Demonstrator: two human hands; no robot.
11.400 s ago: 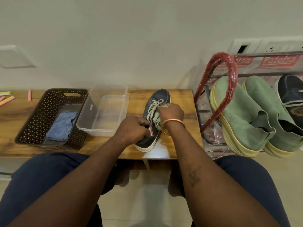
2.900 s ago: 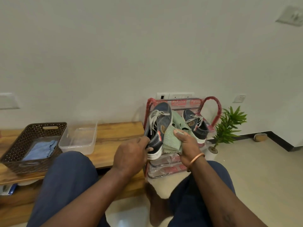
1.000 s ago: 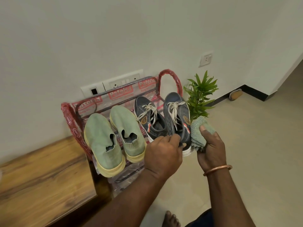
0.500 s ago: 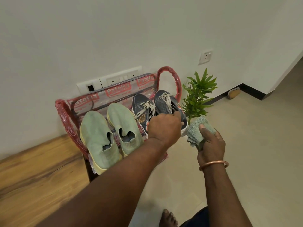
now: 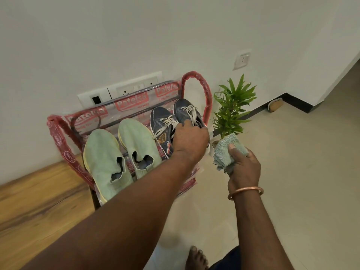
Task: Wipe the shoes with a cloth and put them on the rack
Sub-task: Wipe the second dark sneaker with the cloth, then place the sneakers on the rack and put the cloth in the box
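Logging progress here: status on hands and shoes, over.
Left hand gripping rightmost navy sneaker, on the rack. Right hand holding cloth. Plant close beside rack, not blocking.

White wall, beige tiled floor, wooden bench, potted plant

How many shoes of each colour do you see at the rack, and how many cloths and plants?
green shoes: 2
dark blue shoes: 2
cloth: 1
plant: 1
Total: 6
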